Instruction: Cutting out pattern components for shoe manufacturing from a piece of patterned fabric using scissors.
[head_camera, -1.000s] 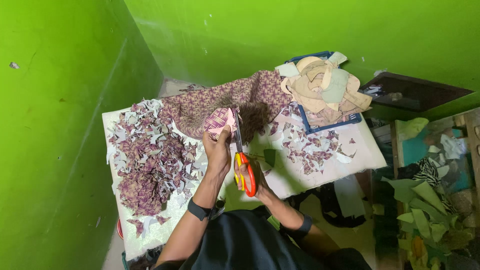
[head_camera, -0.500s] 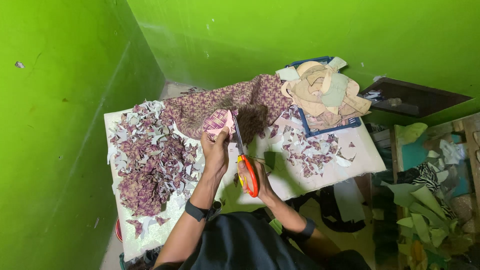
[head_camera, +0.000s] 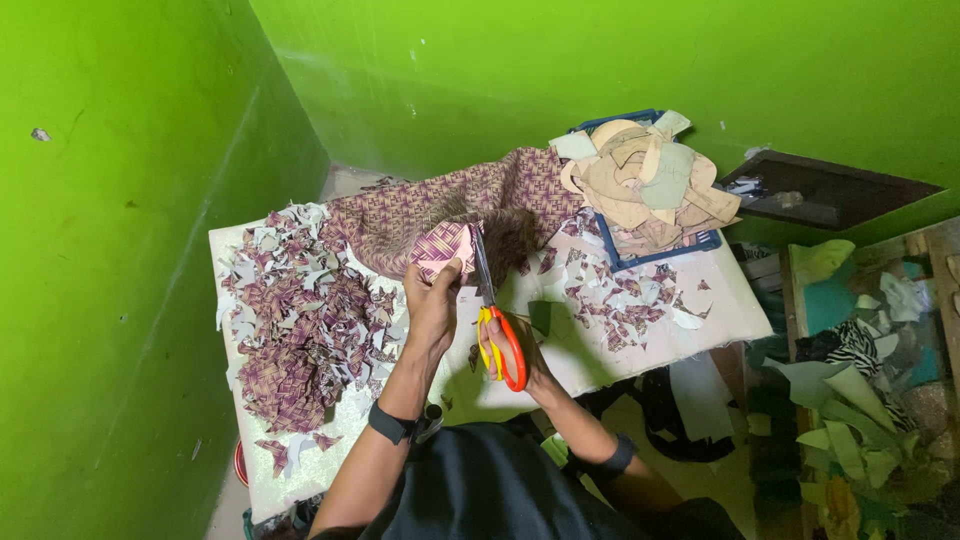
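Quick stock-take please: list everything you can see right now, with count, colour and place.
patterned fabric: one, purple and tan, back of table
fabric piece: one, purple, in left hand
scissors: one, orange and yellow handles, in right hand
cut scraps: many, purple and white, left of table; more right of centre
tray: one, blue, back right, piled with beige cut-outs
table: one, white
green scraps: several, floor right
left hand: holds fabric piece
right hand: grips scissors

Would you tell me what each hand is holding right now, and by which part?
The left hand pinches a purple patterned fabric piece at its lower edge. The right hand holds the scissors by their orange and yellow handle loops.
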